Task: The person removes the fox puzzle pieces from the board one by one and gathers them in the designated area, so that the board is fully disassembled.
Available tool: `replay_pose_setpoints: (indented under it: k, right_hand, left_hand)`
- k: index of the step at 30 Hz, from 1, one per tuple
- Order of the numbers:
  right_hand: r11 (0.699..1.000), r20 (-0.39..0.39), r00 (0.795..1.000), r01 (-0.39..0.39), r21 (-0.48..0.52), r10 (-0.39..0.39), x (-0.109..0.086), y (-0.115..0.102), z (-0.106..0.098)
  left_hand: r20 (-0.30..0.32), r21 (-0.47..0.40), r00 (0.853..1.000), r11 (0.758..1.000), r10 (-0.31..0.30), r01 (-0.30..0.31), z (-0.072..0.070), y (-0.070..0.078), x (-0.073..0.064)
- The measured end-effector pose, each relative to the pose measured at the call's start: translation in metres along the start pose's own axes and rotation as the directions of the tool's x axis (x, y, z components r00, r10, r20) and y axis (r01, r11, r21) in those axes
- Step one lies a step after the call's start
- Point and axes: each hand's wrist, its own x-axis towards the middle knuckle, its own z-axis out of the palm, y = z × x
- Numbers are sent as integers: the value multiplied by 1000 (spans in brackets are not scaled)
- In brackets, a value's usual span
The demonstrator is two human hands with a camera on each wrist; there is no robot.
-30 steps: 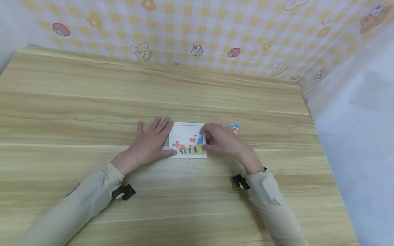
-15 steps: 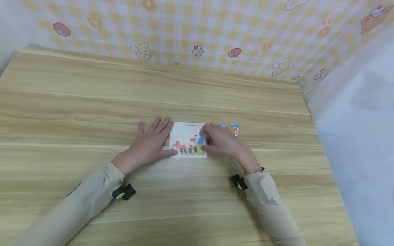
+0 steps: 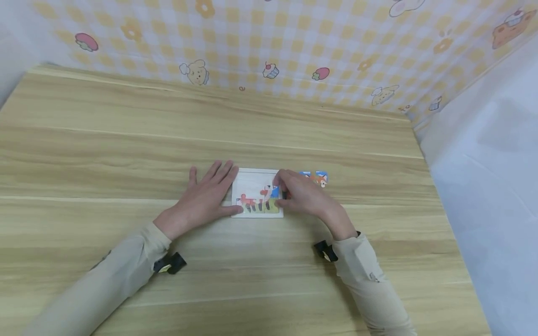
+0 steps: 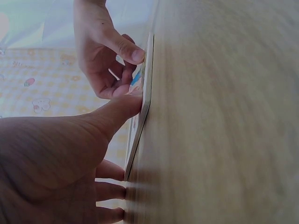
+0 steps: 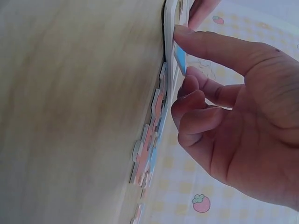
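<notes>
A white puzzle tray [image 3: 257, 216] lies on the wooden table, its lower part filled with pieces [image 3: 252, 205] picturing a pink animal's legs on green ground. My left hand [image 3: 199, 200] is spread at the tray's left side, thumb resting on the lower left corner and fingertips against the upper left edge. At the tray's right side, my right hand [image 3: 306, 193] pinches a puzzle piece [image 3: 275, 192] with blue on it between thumb and index finger. The right wrist view has this blue puzzle piece [image 5: 180, 58] tilted up from the tray, the thumb at its lower end.
Several loose puzzle pieces [image 3: 321, 178], blue and orange, lie right of the tray, partly hidden behind my right hand. The right wrist view has loose pieces [image 5: 148, 140] close to the tray's edge. A checked cloth [image 3: 252, 42] hangs behind the table.
My hands stay nearly in place around the tray. The right wrist has shifted slightly left, and more of the loose pieces shows beyond the right hand.
</notes>
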Motion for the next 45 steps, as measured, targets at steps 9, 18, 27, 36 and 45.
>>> replay_pose_setpoints:
  k: [9, 18, 27, 36, 45]
  right_hand:
    - [999, -37, 999, -27, -24, 26, -4, -7, 2]
    - [999, -75, 997, 11, -35, -14, -4, -7, 5]
    - [998, -120, 990, 69, -13, -70, -4, -6, 7]
    - [997, -137, 988, 76, -12, -77, -4, -7, 8]
    - [997, -141, 987, 81, -9, -82, -4, -5, 9]
  left_hand:
    - [4, -10, 1000, 1000, 7, -7, 0, -1, 0]
    - [8, -16, 1000, 1000, 4, -4, -1, -2, 0]
    - [11, -24, 1000, 1000, 5, -5, -1, -1, 0]
    - [6, -19, 1000, 1000, 9, -9, -2, -1, -1]
    - [9, -12, 1000, 1000, 8, -8, -2, 0, 0]
